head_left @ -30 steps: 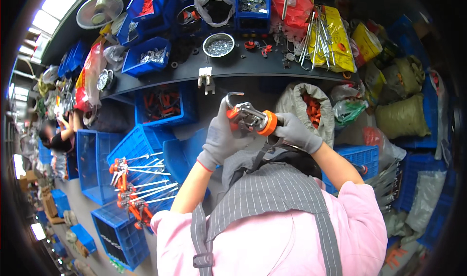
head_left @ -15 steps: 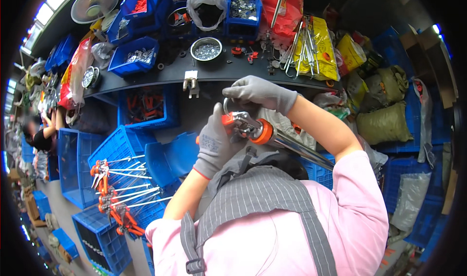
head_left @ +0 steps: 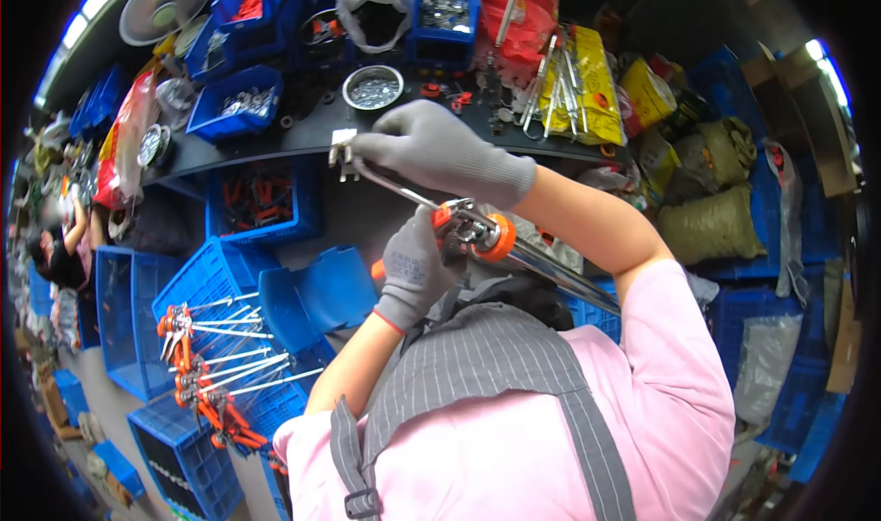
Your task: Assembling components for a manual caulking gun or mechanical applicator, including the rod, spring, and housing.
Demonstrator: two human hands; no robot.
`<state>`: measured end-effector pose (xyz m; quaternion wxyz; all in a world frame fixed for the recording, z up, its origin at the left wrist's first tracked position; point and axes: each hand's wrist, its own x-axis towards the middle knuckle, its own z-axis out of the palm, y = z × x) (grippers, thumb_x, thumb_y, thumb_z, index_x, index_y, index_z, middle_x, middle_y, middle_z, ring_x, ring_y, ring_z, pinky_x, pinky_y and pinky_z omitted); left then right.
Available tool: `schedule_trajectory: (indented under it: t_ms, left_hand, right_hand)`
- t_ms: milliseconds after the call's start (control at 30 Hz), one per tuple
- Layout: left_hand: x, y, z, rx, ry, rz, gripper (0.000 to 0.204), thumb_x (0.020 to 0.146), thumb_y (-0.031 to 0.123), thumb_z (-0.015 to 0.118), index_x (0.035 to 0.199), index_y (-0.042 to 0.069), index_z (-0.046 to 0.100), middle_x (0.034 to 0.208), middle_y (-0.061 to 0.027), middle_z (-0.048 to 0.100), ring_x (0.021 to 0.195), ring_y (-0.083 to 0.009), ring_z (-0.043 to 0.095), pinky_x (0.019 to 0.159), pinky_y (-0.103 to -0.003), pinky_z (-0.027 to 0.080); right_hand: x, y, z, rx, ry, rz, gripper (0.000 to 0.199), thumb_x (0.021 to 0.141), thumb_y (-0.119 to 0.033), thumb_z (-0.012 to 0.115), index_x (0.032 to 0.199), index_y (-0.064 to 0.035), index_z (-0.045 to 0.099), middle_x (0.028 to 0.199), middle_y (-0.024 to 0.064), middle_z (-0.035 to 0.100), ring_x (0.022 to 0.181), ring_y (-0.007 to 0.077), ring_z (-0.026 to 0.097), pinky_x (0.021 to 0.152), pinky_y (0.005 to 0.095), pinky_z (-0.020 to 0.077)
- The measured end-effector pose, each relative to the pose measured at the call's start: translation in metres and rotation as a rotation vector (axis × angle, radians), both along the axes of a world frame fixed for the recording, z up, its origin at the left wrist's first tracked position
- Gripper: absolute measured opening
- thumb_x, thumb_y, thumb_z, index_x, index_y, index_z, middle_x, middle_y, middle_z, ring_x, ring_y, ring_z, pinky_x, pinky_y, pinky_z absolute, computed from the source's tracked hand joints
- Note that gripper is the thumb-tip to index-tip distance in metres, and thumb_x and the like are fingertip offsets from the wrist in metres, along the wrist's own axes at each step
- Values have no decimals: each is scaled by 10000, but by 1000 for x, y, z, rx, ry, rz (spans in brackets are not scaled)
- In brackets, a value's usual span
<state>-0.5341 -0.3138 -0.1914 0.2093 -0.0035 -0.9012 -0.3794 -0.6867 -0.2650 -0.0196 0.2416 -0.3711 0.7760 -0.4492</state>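
Note:
My left hand (head_left: pixel 413 268), in a grey glove, is closed around the orange handle end of a caulking gun (head_left: pixel 500 238). The gun's shiny barrel slants down to the right, over the right side of my chest. Gloved in grey too, my right hand (head_left: pixel 445 154) pinches the far end of the gun's bent metal rod (head_left: pixel 395 183), which sticks out from the orange and silver trigger part. Just beyond those fingertips, a small metal bracket (head_left: pixel 343 139) sits at the bench's front edge, partly covered by the hand.
On the dark bench (head_left: pixel 303 135) stand a steel bowl of small parts (head_left: pixel 373 88), a blue bin (head_left: pixel 236 103) and loose rods on a yellow bag (head_left: pixel 595 89). Several finished-looking caulking guns (head_left: pixel 197 374) lie over blue crates at left. A person (head_left: pixel 69 250) works farther left.
My right hand has moved left and toward the bench, drawing the rod farther out of the gun. My left hand keeps its grip. The whole view has shifted slightly.

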Motion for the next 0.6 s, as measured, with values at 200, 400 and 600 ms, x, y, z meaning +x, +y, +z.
schedule_trajectory:
  t_ms: [200, 400, 600]
  left_hand:
    - [-5, 25, 16, 55, -29, -7, 654, 797, 180, 916, 1282, 16, 510, 1002, -174, 755, 859, -397, 763, 759, -455, 597]
    - [-16, 74, 24, -5, 137, -102, 969, 825, 196, 929, 1571, -11, 347, 1051, -152, 763, 917, -313, 791, 787, -415, 603]
    - [-1, 90, -7, 22, -12, 11, 1165, 720, 293, 1040, 1617, -22, 367, 1259, -208, 730, 1093, -355, 762, 925, -444, 607]
  right_hand:
    - [-2, -1, 10, -94, 11, -35, 454, 968, -388, 736, 984, 60, 811, 825, 233, 779, 817, 355, 781, 829, 445, 598]
    - [-3, 33, 28, -130, 78, -181, 447, 928, -402, 762, 922, 41, 822, 892, 285, 778, 904, 433, 790, 874, 483, 600]
    - [-7, 65, -16, -308, 138, -206, 421, 848, -382, 751, 939, 25, 810, 894, 288, 760, 908, 435, 773, 859, 503, 610]
